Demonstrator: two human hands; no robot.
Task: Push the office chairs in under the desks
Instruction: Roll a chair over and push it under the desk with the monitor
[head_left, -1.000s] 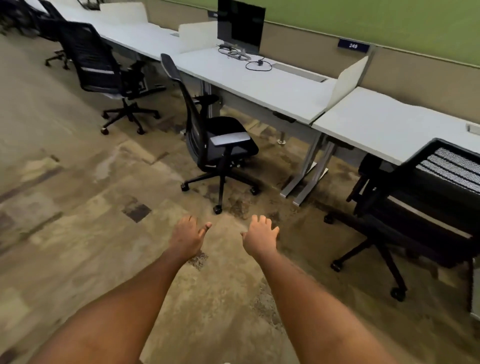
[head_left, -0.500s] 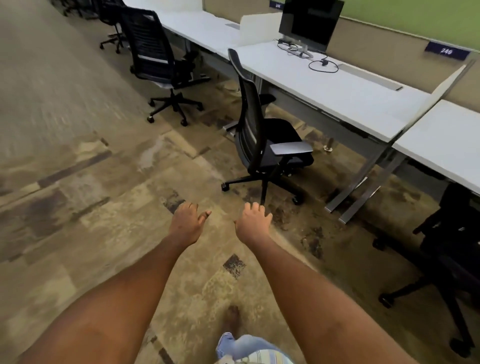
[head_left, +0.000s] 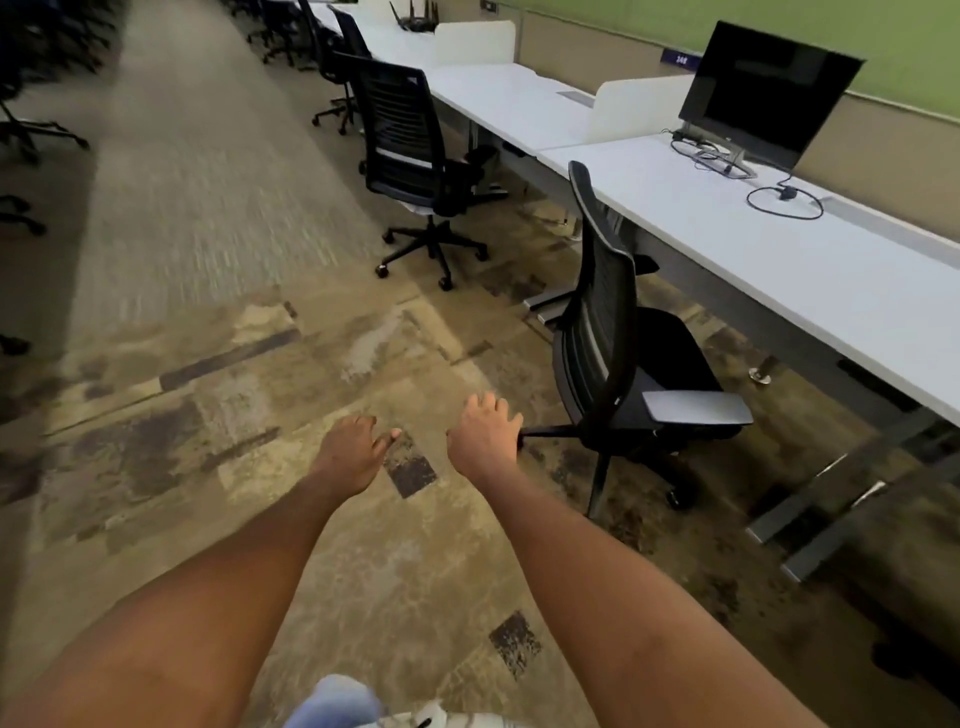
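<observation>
A black office chair (head_left: 613, 332) with grey armrests stands turned sideways, pulled out from the long white desk (head_left: 810, 270) at right. A second black chair (head_left: 402, 140) stands further back, also out from the desk row. My left hand (head_left: 353, 449) and my right hand (head_left: 483, 436) are stretched out in front of me over the carpet, fingers loosely curled, holding nothing. The right hand is a little short of the near chair's back, not touching it.
A dark monitor (head_left: 763, 88) with cables sits on the near desk, white dividers (head_left: 639, 106) between desks. More chairs (head_left: 337, 57) line the row further back, others stand at the far left (head_left: 21, 130). A wide carpet aisle (head_left: 182, 234) runs on the left.
I have walked forward along the row: the near chair has come closer and shifted right in view, and the chair at the far right has dropped out. Both hands stay out front, empty.
</observation>
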